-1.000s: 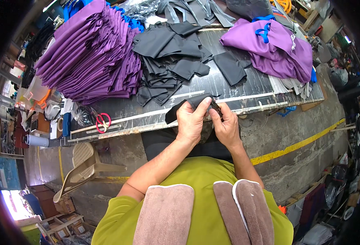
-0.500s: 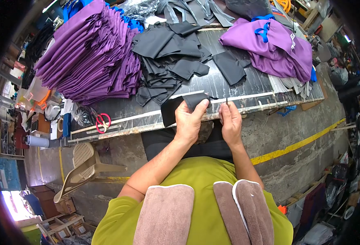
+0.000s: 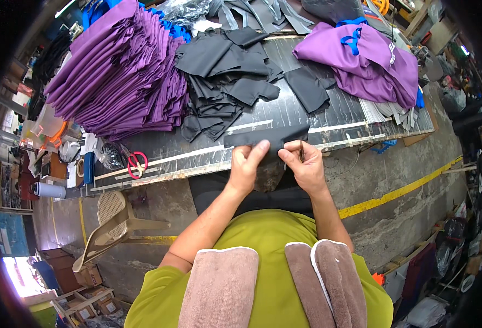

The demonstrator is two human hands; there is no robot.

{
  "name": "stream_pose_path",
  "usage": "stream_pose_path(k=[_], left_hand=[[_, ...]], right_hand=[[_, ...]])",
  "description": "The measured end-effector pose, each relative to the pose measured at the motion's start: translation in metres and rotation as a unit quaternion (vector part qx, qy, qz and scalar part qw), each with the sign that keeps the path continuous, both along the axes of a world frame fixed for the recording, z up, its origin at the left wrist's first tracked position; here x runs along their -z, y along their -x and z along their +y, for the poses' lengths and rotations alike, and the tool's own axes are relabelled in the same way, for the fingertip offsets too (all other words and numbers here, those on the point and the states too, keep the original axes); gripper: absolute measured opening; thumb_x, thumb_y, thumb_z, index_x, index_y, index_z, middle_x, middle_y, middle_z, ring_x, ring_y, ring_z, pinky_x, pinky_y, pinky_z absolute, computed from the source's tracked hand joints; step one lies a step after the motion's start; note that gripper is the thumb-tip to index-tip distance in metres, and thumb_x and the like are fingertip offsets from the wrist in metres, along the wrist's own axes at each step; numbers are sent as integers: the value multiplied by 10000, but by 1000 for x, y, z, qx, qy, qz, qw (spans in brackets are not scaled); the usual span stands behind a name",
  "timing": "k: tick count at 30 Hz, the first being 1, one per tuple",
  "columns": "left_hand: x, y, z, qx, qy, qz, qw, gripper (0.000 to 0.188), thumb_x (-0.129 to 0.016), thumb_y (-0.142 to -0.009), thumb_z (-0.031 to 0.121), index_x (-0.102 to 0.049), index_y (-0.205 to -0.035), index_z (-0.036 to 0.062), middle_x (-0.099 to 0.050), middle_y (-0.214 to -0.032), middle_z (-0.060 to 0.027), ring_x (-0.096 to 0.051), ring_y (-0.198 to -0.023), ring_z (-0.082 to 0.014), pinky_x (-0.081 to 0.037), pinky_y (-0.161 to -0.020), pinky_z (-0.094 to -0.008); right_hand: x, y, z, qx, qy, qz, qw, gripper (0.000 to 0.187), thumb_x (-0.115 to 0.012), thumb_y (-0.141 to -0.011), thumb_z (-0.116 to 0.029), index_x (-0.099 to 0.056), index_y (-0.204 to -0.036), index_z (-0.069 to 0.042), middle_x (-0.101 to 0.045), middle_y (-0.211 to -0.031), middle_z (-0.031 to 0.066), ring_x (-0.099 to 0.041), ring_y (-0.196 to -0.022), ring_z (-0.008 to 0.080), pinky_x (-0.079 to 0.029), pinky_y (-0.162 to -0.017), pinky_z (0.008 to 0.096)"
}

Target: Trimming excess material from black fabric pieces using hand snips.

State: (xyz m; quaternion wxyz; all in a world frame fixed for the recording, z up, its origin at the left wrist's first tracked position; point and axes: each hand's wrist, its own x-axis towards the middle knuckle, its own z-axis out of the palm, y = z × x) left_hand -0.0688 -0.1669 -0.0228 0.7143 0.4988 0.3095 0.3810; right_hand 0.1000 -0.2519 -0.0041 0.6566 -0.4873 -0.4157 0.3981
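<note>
A small black fabric piece is stretched between my two hands over the table's near edge. My left hand pinches its lower left part, with the thumb on top. On its right end, my right hand closes thumb and fingers on the cloth's lower edge. A thin dark pointed thing also pokes out of my right fingers; its kind is not clear. Just beyond lies a heap of black fabric pieces. One more black piece rests to its right.
A tall stack of purple fabric stands at left. Red-handled scissors lie by the near edge of the dark table. Purple cloth with blue straps is at right. A beige plastic chair stands at lower left.
The black fabric piece has been spread out flatter and further right. My right hand has turned inward and now grips its right end; my left hand has shifted slightly down.
</note>
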Motion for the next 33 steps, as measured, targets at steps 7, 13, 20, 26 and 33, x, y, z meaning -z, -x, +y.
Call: stream_pose_path(k=[7,13,20,26,33], left_hand=[[-40,-12,1,-11,104,-49,993,435,-782,-942,153,-628,-1305,-30,-695,-1243,-109,-661,-1106,-161,-530,-976,-317],[-45,-8,11,10,111,-18,994,343,-802,-926,164,-699,-1184,-38,-748,-1101,-98,-703,-942,-150,-570,-856,-309],[-56,-7,7,24,36,64,997,257,-790,-914,113,-718,-1098,-50,-751,-1023,-87,-691,-878,-127,-565,-785,-284],[-52,-10,7,28,3,63,998,262,-793,-893,98,-723,-1091,-58,-756,-1011,-76,-691,-878,-133,-564,-804,-295],[-50,-10,6,31,9,68,997,272,-814,-873,113,-745,-1073,-58,-764,-1025,-84,-694,-886,-131,-565,-811,-289]], right_hand=[[-7,-5,-8,-131,61,100,984,293,-529,-1110,-310,-629,-1019,-50,-461,-692,-70,-369,-588,25,-292,-529,214],[6,-7,-19,-189,141,227,945,418,-410,-1132,-406,-602,-1007,-56,-465,-653,-7,-371,-517,87,-317,-510,245],[2,0,-18,-185,155,290,926,436,-423,-1130,-412,-606,-983,-44,-448,-613,-14,-342,-484,76,-309,-506,247],[2,-1,-15,-194,135,279,931,419,-398,-1137,-391,-575,-927,-74,-371,-544,-48,-278,-419,61,-242,-438,236],[1,2,-14,-175,131,265,939,401,-417,-1134,-378,-541,-883,-92,-357,-524,-54,-262,-401,59,-231,-424,235]])
